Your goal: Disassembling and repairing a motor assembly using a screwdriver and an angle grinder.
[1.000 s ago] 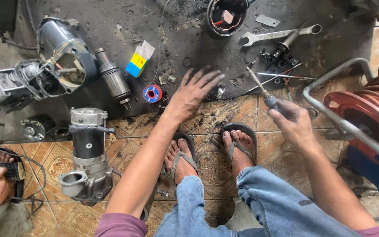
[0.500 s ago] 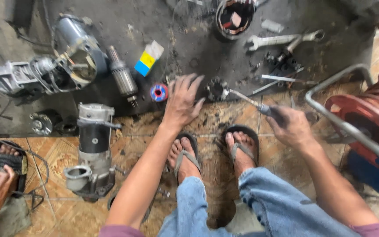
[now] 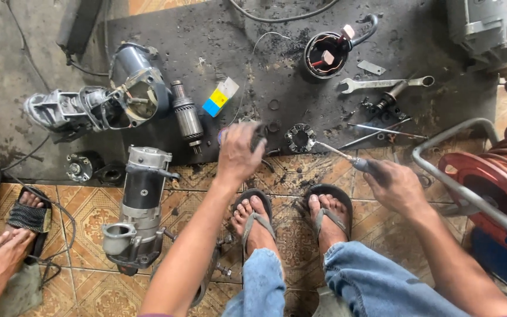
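Here right hand (image 3: 395,186) grips screwdriver (image 3: 347,158) (tip on round part (image 3: 300,138)).

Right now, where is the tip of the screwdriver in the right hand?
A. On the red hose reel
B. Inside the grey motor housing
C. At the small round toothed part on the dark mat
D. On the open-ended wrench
C: the right hand holds the screwdriver with its tip at the small round part on the dark mat, well clear of the wrench.

Blue jeans (image 3: 377,285), dark flip-flops (image 3: 330,196), bare forearms, purple sleeve edge.
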